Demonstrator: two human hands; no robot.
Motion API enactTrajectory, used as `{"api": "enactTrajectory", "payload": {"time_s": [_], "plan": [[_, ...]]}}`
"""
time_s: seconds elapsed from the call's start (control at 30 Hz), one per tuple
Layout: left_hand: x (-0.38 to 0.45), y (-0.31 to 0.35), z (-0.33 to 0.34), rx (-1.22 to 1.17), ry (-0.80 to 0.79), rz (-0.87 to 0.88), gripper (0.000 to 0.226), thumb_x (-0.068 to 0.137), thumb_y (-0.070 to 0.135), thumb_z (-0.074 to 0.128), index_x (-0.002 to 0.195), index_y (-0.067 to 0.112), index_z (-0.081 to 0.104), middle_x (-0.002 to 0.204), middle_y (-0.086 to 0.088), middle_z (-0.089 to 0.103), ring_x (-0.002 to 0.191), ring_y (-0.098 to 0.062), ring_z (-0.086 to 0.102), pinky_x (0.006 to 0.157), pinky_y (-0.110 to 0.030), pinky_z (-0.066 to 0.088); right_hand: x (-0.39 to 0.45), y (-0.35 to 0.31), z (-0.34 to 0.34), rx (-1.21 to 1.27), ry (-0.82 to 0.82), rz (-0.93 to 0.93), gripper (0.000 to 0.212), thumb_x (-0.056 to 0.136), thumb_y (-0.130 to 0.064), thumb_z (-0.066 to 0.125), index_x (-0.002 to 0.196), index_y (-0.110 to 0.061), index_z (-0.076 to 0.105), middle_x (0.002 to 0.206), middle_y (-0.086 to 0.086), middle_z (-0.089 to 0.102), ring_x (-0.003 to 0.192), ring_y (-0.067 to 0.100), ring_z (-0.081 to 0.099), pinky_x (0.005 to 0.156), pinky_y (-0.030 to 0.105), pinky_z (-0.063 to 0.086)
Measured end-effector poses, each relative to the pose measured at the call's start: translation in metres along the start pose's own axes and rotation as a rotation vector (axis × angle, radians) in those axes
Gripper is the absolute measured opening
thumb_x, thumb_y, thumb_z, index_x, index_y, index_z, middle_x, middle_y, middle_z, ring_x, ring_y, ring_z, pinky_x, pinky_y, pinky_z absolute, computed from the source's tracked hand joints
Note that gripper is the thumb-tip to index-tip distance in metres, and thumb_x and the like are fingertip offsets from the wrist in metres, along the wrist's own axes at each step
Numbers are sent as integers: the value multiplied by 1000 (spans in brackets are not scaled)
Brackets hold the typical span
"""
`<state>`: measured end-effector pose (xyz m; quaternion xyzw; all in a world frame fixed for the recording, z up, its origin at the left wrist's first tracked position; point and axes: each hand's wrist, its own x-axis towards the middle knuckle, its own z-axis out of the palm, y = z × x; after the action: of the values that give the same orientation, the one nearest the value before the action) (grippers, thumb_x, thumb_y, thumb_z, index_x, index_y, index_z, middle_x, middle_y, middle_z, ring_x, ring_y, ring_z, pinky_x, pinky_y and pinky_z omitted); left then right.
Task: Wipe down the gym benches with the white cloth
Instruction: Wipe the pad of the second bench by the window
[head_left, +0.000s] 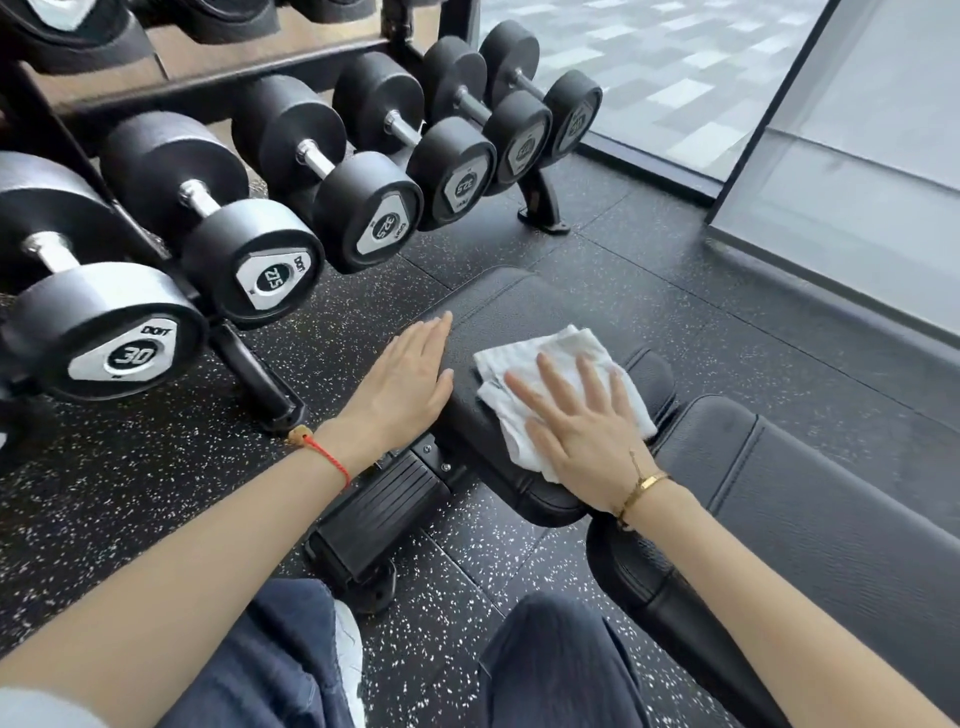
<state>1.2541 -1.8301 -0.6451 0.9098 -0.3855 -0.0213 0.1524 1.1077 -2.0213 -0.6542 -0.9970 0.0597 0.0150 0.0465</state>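
A black padded gym bench lies across the middle of the view, its seat pad (511, 312) ahead of me and its longer back pad (810, 499) running off to the lower right. A crumpled white cloth (545, 353) lies on the seat pad. My right hand (576, 421) presses flat on the cloth with fingers spread and straight. My left hand (402, 379) rests flat on the left edge of the seat pad, fingers straight and together, holding nothing.
A rack of black dumbbells (260, 223) fills the left and top, its foot (260, 384) close to my left hand. The bench's black base (379, 514) sits under the pad. Speckled rubber floor (649, 270) surrounds it. A glass wall (857, 182) stands right. My knees (561, 665) are below.
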Motion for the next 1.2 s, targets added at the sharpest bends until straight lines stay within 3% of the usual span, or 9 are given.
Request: {"api": "enactTrajectory", "payload": {"time_s": [0.27, 0.53, 0.67, 0.83, 1.03, 1.2], "plan": [[0, 14, 7, 80, -28, -36, 58, 104, 32, 32, 156, 14, 14, 161, -10, 17, 150, -26, 10, 123, -46, 10, 62, 36, -23, 51, -70, 352, 51, 102, -47, 16, 151, -50, 0, 165, -4, -5, 148, 40, -7, 115, 64, -4], [1, 15, 10, 103, -38, -49, 56, 104, 34, 31, 155, 14, 19, 161, -11, 16, 150, -27, 9, 123, -48, 9, -33, 5, -5, 24, 4, 99, 51, 100, -52, 9, 149, -54, -5, 163, -10, -12, 148, 35, -19, 115, 59, -13], [1, 18, 11, 117, -39, -60, 57, 104, 36, 30, 155, 12, 18, 162, -12, 14, 150, -28, 8, 122, -50, 9, -30, 19, -3, 59, -2, 174, 50, 102, -51, 13, 149, -54, -2, 163, -10, -11, 148, 33, -18, 117, 56, -12], [0, 28, 14, 89, -44, -88, 59, 104, 39, 31, 155, 12, 17, 164, -12, 6, 152, -29, 1, 122, -53, 7, 23, 40, -19, 116, -34, 393, 50, 103, -47, 17, 152, -48, 4, 165, -4, -7, 148, 40, -11, 115, 63, -6], [1, 62, 23, 138, -30, 64, 58, 103, 38, 31, 155, 16, 18, 164, -8, 7, 152, -26, 0, 121, -55, 4, -29, 34, -19, 39, -67, 240, 51, 103, -47, 15, 152, -47, 1, 165, -4, -5, 148, 40, -10, 116, 63, -4], [1, 85, 33, 110, -28, 134, 57, 104, 37, 30, 155, 17, 18, 164, -5, 10, 152, -23, 1, 122, -53, 4, -106, 40, -15, -100, -78, 247, 52, 100, -51, 6, 151, -48, -7, 164, -9, -1, 150, 36, -5, 117, 60, -6]]}}
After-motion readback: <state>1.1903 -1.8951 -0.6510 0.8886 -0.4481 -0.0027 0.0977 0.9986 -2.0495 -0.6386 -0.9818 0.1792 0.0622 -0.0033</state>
